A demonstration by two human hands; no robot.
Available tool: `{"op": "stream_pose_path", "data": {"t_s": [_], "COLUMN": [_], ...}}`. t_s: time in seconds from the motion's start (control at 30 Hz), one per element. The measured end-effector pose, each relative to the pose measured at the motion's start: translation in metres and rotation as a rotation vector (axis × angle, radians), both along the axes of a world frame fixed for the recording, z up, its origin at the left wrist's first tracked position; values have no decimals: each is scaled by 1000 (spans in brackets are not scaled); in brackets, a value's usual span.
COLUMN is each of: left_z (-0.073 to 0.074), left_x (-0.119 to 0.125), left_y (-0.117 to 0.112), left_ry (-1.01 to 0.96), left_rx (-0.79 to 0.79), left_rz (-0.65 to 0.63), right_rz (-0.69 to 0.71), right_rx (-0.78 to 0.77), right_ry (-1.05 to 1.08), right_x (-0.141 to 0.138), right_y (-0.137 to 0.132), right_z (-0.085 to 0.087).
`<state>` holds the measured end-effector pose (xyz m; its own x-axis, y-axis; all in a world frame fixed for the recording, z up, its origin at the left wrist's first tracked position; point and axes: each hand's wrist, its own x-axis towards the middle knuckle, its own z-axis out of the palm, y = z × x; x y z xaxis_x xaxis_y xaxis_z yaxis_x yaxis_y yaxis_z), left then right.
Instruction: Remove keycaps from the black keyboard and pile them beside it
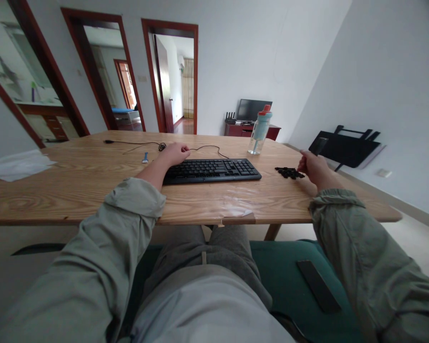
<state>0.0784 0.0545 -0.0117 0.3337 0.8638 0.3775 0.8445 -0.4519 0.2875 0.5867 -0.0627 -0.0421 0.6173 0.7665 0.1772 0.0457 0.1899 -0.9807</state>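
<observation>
Left hand point(175, 153) rests loosely curled at the far left corner of the black keyboard point(212, 170), touching it and holding nothing. Right hand point(311, 166) sits at the right of a small heap of black keycaps point(289, 173); its fingers are pinched narrow at the heap's edge, and whether one cap is held cannot be told. Keyboard lies mid-table point(75, 190). A water bottle point(260, 129) stands beyond it, far right. Cable point(136, 144) runs far left.

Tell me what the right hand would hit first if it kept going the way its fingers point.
The right hand points leftward along the table, fingertips at the pile of small black pieces. It would likely meet that pile first, then the keyboard.
</observation>
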Motion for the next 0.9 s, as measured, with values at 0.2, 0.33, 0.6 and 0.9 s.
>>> {"op": "stream_pose_path", "data": {"t_s": [0.2, 0.33, 0.6, 0.9], "left_z": [-3, -3, -2, -3], "left_x": [-2, -2, -1, -3], "left_y": [6, 5, 3, 5], "left_ry": [-23, -32, -25, -30], "left_rx": [2, 4, 7, -1], "left_rz": [-24, -18, -8, -28], "right_rz": [20, -22, -22, 476], "right_rx": [63, 50, 170, -26], "right_ry": [256, 328, 495, 503], "right_x": [0, -3, -12, -2], "right_y": [-10, -17, -23, -46], "right_z": [13, 17, 23, 24]}}
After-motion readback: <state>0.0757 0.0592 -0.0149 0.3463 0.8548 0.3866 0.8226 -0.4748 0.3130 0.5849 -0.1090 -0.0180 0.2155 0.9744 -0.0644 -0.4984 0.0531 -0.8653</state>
